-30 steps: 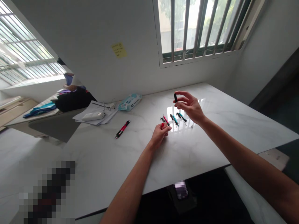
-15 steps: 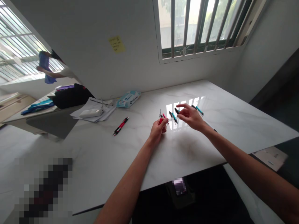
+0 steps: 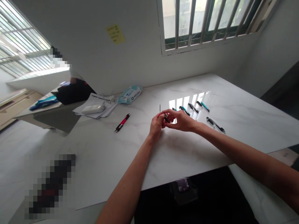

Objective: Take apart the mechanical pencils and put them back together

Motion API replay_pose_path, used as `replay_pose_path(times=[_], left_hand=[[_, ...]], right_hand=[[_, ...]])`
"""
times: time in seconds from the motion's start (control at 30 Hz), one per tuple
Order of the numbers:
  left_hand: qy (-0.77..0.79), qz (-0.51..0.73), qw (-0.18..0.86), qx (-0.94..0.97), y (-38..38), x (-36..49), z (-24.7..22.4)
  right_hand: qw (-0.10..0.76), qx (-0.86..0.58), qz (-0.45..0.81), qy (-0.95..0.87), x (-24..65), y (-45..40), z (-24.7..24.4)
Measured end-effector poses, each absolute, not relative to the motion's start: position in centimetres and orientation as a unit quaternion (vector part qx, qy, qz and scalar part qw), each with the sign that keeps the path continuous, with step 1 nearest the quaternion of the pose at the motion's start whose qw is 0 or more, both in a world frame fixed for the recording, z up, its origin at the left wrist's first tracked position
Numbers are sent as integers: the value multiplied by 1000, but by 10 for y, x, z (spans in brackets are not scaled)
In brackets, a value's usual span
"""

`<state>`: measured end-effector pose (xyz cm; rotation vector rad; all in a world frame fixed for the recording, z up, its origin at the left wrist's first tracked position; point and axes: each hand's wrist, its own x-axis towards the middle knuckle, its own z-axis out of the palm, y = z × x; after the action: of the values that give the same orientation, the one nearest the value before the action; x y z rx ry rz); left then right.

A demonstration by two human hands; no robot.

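Observation:
My left hand (image 3: 156,126) is closed on a red pen part, and a thin metallic tip (image 3: 160,108) sticks up above its fingers. Against it, my right hand (image 3: 183,120) pinches a small black pen part (image 3: 166,118); the fingers overlap, so whether the two parts touch is hidden. Behind the right hand lie teal and black pen parts (image 3: 185,110), partly covered. Farther right are a black pen part (image 3: 193,108), a teal and black pair (image 3: 203,106) and a black and clear set (image 3: 215,124).
Red and black pens (image 3: 122,123) lie left of my hands. Farther back are a wipes packet (image 3: 130,95) and papers (image 3: 102,114) with a white device (image 3: 93,109). Another person stands by dark cloth (image 3: 76,92) at the left. The white table's front edge (image 3: 161,185) is near my lap.
My right hand has moved left from among the pen parts to my left hand, with a black part in its fingers. The view has shifted slightly; the other person's blue cloth is out of sight.

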<state>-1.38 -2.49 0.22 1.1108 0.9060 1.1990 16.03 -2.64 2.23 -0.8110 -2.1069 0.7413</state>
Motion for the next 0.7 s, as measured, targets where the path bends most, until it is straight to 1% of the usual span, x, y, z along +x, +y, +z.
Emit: replay_pose_path(times=[0.13, 0.3, 0.47, 0.7], left_hand=[[399, 509, 589, 485, -25, -16, 3], [381, 491, 619, 480, -27, -14, 4], [357, 466, 647, 487, -29, -13, 5], [356, 457, 646, 496, -29, -15, 5]], right_hand=[[384, -285, 343, -808, 170, -25, 21], [415, -265, 386, -780, 178, -27, 19], [451, -260, 384, -763, 176, -31, 21], [463, -259, 369, -763, 173, -34, 20]])
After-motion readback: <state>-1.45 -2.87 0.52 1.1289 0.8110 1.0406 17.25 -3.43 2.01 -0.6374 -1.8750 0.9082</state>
